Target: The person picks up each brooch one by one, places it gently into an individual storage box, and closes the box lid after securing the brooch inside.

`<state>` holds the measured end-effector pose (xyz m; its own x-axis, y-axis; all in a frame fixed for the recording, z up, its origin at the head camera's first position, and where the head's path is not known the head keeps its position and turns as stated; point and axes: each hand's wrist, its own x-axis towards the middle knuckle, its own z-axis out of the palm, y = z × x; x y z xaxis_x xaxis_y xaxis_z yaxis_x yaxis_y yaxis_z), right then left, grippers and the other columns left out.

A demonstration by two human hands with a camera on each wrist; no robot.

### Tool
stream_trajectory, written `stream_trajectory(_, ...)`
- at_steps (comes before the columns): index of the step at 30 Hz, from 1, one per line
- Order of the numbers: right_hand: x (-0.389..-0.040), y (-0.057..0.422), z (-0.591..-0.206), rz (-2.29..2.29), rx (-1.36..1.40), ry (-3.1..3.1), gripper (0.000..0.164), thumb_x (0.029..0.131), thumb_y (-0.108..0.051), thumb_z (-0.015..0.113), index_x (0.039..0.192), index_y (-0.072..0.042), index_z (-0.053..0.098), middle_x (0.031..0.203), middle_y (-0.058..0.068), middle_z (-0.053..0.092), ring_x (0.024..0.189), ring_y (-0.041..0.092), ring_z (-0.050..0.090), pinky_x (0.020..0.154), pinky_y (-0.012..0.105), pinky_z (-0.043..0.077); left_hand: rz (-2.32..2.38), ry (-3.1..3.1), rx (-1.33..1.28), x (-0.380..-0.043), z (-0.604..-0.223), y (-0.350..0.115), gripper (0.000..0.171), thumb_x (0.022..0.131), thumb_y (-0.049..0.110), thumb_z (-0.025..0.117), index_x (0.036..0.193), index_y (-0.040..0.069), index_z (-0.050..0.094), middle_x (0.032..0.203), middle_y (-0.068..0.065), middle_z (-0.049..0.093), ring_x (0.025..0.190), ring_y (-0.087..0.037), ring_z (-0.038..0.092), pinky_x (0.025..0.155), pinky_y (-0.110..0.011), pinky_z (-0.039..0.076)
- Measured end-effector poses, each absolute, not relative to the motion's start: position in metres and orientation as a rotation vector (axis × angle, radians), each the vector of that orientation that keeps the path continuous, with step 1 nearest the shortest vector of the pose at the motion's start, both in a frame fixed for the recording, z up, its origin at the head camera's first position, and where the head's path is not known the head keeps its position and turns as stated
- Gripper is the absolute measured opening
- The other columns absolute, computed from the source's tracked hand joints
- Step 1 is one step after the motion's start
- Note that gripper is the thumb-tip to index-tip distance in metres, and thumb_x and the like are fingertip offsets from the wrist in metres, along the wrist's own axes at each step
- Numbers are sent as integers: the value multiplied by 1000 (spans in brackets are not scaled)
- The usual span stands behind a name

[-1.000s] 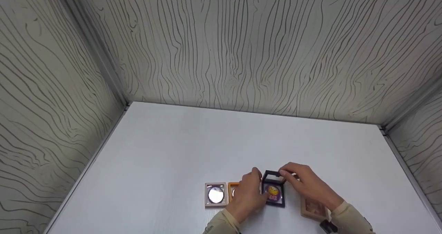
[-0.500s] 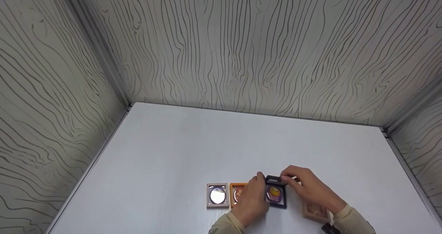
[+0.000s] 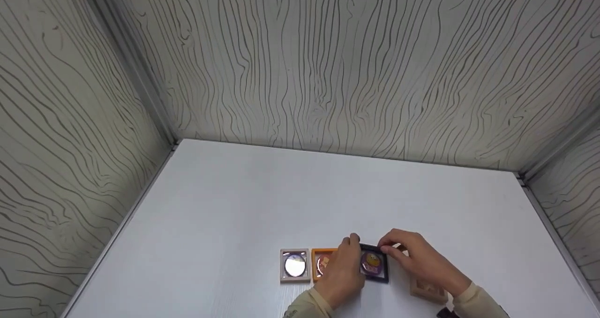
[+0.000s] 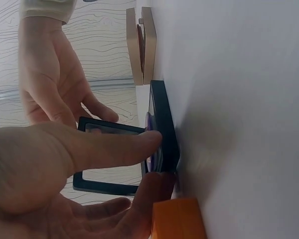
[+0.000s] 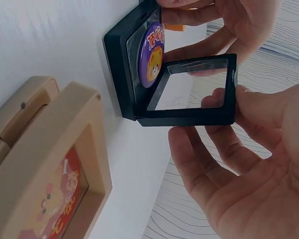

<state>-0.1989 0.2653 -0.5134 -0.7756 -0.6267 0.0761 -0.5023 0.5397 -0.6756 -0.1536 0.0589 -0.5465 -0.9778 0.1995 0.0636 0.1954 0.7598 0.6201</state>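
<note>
A small black display case (image 3: 386,271) lies on the white table, holding a round purple badge (image 5: 153,55) with a yellow cartoon animal. Its hinged lid (image 5: 189,118) stands raised from the base in both wrist views; from the head it appears nearly edge-on. My left hand (image 3: 343,273) holds the base (image 4: 164,124) at its left side, thumb on one edge and fingers on the other. With thumb and fingers, my right hand (image 3: 422,259) pinches the lid's free edge. Part of the base is hidden behind the left hand.
Left of the black case sit an orange case (image 3: 322,251), partly under my left hand, and a pale case (image 3: 282,267) with a shiny round badge. A tan case (image 5: 92,144), slightly ajar, lies by my right forearm. Patterned walls (image 3: 300,74) border the table.
The black case's lid has tilted down toward its base as my right hand lowered slightly with it. My left hand has shifted a little along the case's left side.
</note>
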Motion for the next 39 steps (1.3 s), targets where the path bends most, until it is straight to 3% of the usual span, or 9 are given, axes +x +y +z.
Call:
stream_trajectory(16,-189,265,-519,-1050,-1076,2569,10,99,-18,63,105,-21,70,100,-9,66,96,8,64,82,30,56,1065,2902,419,-154,-545,57,48,71,-2,77,113,16,64,100,1,60,87,-8,58,75,-26,53)
stream_trajectory(25,-180,263,-524,-962,-977,2581,10,97,-19,66,102,-26,71,98,-13,63,95,5,63,81,28,54,1033,3012,571,-150,-549,53,43,68,-5,74,105,13,62,92,2,58,82,-7,55,72,-23,50)
stream_trajectory(32,-176,260,-532,-935,-1059,2633,6,94,-18,69,96,-23,70,95,-11,65,89,4,59,77,30,53,999,2934,518,-152,-550,55,44,71,-6,73,109,13,61,101,2,58,92,-7,55,82,-24,52)
stream_trajectory(39,-175,259,-536,-840,-1033,2658,7,93,-20,70,98,-26,69,99,-15,65,95,6,59,82,33,52,1008,2918,527,-151,-550,55,46,71,-5,76,110,14,61,105,2,56,96,-7,55,85,-24,52)
